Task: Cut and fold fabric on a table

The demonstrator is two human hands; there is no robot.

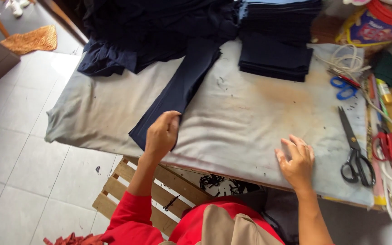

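Right hand (297,161): flat on the grey table cover (232,127), fingers spread, holding nothing.
Left hand (162,134): curled loosely over the navy cloth strip (178,93), pinning its near end.
Strip: runs toward one o'clock.
Black scissors (355,149): at three o'clock of the right hand.
Folded navy stack (275,54): far edge.

Evenly and softly lit by daylight, brightest on the pale floor tiles (28,149) at left, where a mild glare washes out detail. Only faint, soft shadows under the hands and along the dark cloth stack (275,41). Mostly sharp at centre, slightly stretched and softer toward the corners.
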